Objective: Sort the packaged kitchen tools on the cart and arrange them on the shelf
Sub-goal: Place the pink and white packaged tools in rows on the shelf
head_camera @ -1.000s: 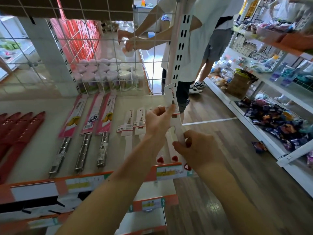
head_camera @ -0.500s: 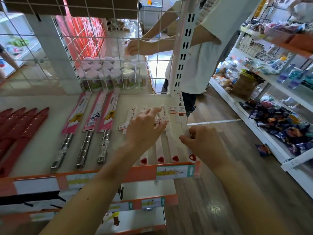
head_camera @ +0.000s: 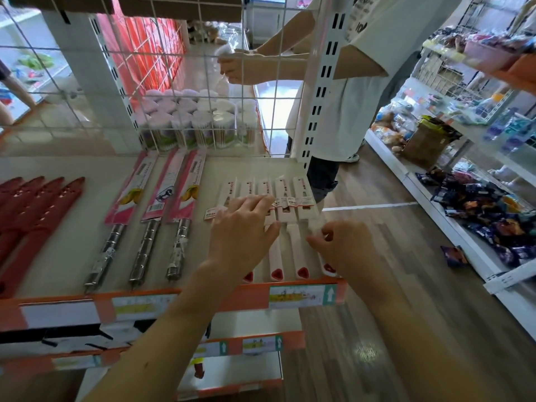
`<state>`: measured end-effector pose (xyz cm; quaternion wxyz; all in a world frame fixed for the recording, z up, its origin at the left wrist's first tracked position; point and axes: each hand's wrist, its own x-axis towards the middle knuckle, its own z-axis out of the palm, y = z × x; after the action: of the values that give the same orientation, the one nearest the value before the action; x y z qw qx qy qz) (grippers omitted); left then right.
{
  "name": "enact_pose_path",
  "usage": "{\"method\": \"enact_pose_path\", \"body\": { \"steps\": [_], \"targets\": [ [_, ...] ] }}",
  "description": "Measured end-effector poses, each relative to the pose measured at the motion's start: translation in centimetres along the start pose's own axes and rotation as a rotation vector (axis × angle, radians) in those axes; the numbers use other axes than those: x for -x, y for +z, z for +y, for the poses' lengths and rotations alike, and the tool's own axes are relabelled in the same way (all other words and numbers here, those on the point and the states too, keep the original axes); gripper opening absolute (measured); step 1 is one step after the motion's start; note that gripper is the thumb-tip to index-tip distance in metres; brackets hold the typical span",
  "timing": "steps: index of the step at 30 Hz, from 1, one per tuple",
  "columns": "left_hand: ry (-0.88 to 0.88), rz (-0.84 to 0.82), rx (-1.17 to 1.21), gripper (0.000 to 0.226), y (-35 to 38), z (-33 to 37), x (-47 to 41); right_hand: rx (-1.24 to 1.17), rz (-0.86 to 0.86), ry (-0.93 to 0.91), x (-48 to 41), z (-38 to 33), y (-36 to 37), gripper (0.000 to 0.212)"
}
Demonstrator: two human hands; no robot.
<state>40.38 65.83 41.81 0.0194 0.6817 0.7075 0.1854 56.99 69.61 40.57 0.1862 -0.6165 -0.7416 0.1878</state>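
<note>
Left hand (head_camera: pixel 240 233) is lying flat, fingers straight and spread, pressing on the row of white packs (head_camera: pixel 285 195) at the right end of the shelf (head_camera: pixel 72 242). Right hand (head_camera: pixel 345 248) is curling its fingers and seems to be pinching the rightmost white pack (head_camera: pixel 303 198) low down, right at the shelf's edge. Reading this as squaring-up. To do it well, the left palm should be anchoring the neighbours while the right is nudging the last pack parallel. Red tips should be lining up just behind the price rail (head_camera: pixel 301 295), with nothing overhanging. The surface is looking smooth, so packs are probably sliding easily. Red sheathed tools (head_camera: pixel 37 204) are lying far left, then three pink-carded tools (head_camera: pixel 153 195). Jars (head_camera: pixel 200 126) are standing behind the wire grid (head_camera: pixel 203 53). Another person (head_camera: pixel 362 91) is reaching in beyond it. Facing shelving (head_camera: pixel 506 281) is running along the right, across the wood floor (head_camera: pixel 377 329). The cart is not showing.
</note>
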Motion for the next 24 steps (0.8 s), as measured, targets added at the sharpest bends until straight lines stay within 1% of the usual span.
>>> {"method": "enact_pose_path", "body": {
  "steps": [4, 7, 12, 16, 19, 21, 24],
  "targets": [
    [-0.007, 0.008, 0.014, 0.048, 0.5, -0.2, 0.0, -0.010, -0.001, -0.017, 0.5, 0.1, 0.7, 0.031],
    [-0.009, -0.004, 0.021, 0.049, 0.8, -0.3, 0.1, 0.072, 0.020, -0.049, 0.5, 0.2, 1.2, 0.039],
    [-0.024, -0.008, 0.044, 0.050, 1.0, -0.6, 0.2, 0.193, 0.019, -0.090, 0.8, 0.0, 0.9, 0.045],
    [-0.023, -0.012, 0.052, 0.049, 0.8, -0.8, 0.6, 0.204, -0.010, -0.102, 0.9, -0.3, 0.7, 0.044],
    [-0.031, -0.024, 0.036, 0.050, 0.5, -1.3, 0.7, 0.152, -0.026, -0.109, 1.2, -0.8, 0.0, 0.043],
    [-0.051, -0.049, 0.035, 0.052, 0.3, -1.7, 1.0, 0.100, -0.032, -0.120, 1.4, -1.1, -0.5, 0.039],
    [-0.067, -0.021, 0.041, 0.052, -0.2, -2.6, 1.2, 0.191, 0.035, -0.222, 0.9, -1.7, -0.7, 0.027]
  ]
}}
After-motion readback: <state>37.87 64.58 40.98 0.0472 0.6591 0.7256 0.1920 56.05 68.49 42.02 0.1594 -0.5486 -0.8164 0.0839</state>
